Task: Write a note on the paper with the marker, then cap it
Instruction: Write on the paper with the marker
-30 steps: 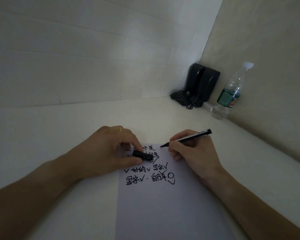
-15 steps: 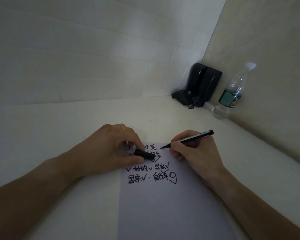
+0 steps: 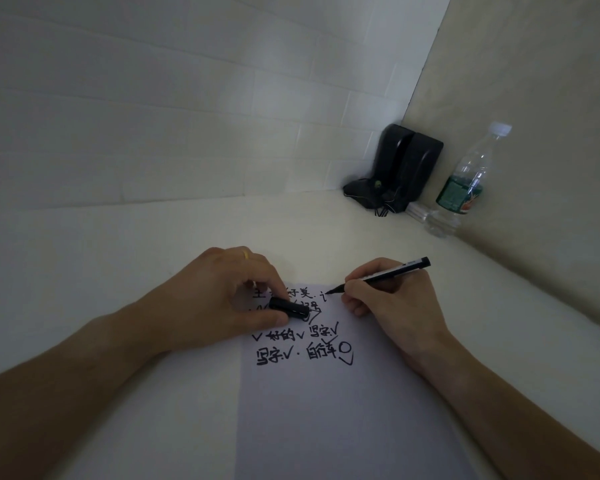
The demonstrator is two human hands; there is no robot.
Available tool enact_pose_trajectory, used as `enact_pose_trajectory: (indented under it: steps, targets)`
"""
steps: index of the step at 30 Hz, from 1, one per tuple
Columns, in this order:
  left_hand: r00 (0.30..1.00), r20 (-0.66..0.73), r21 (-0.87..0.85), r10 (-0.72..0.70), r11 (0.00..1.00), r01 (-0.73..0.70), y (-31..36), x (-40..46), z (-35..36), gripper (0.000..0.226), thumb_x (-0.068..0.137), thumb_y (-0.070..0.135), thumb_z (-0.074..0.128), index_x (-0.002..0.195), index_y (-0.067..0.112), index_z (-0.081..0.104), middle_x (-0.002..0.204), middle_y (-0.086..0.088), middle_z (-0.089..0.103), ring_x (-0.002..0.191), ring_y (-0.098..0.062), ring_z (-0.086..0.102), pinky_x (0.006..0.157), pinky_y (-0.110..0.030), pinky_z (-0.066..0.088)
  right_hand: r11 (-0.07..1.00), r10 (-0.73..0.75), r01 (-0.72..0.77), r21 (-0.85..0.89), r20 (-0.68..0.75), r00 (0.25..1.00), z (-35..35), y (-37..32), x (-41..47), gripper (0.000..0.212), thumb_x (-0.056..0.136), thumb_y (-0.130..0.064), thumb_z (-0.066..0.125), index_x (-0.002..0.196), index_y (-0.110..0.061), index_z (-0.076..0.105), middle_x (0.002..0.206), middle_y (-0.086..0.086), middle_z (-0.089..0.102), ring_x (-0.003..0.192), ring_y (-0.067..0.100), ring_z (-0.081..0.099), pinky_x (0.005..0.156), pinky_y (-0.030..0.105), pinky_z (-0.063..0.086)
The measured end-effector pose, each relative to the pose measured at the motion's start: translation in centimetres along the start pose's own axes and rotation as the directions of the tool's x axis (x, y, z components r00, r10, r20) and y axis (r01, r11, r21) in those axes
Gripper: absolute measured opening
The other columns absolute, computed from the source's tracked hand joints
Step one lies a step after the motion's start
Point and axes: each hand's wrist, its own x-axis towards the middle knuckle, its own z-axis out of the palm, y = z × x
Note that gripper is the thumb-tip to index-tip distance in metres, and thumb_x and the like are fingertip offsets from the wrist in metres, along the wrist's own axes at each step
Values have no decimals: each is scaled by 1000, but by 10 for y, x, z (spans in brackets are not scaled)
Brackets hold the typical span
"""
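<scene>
A white sheet of paper (image 3: 326,410) lies on the pale table, with several rows of black handwriting on its upper part. My right hand (image 3: 392,306) grips a black marker (image 3: 381,277), uncapped, its tip touching the paper near the top edge, at the end of the first written line. My left hand (image 3: 222,299) rests on the paper's upper left corner and pinches the black marker cap (image 3: 290,307) between thumb and fingers. A ring sits on one left finger. The left hand hides part of the top lines.
Two black speakers with cables (image 3: 402,168) stand in the far corner. A clear water bottle (image 3: 465,188) with a green label stands by the right wall. White tiled wall behind, beige wall on the right. Pale table surface (image 3: 101,254) on the left.
The marker tip has come down onto the paper and a small new stroke has appeared after the first line. My left hand holds the cap in the same place.
</scene>
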Motion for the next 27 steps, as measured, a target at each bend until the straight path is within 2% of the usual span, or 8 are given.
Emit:
enact_pose_trajectory:
  steps: [6, 17, 23, 27]
  targets:
    - [1000, -3, 1, 4, 1000, -4, 0, 0, 0, 25, 78, 52, 80, 97, 36, 77, 94, 17, 75, 93, -9, 66, 82, -39, 55, 1000, 11, -11, 17, 25, 1000, 0, -1, -1, 10, 80, 3, 72, 76, -6, 77, 65, 13, 77, 59, 23, 71, 62, 31, 59]
    - [1000, -2, -1, 11, 1000, -11, -2, 0, 1, 29, 77, 57, 75, 98, 37, 76, 95, 19, 74, 95, -9, 66, 82, -39, 56, 1000, 16, -16, -4, 26, 1000, -1, -2, -2, 8, 77, 0, 72, 73, -6, 76, 62, 14, 76, 57, 23, 69, 60, 33, 58]
    - [1000, -9, 9, 18, 1000, -18, -1, 0, 1, 24, 78, 52, 78, 96, 36, 77, 93, 17, 74, 93, -9, 66, 83, -39, 55, 1000, 16, -15, 18, -17, 1000, -1, -2, -1, 8, 80, 0, 75, 78, -7, 78, 68, 14, 79, 65, 32, 75, 71, 37, 64]
    - [1000, -7, 9, 19, 1000, -19, -1, 1, 1, 25, 78, 52, 78, 96, 36, 77, 94, 16, 75, 93, -8, 66, 82, -37, 55, 999, 39, -39, -30, -8, 999, 0, -2, 0, 8, 76, -4, 73, 70, -10, 75, 61, 11, 76, 56, 21, 69, 60, 33, 56]
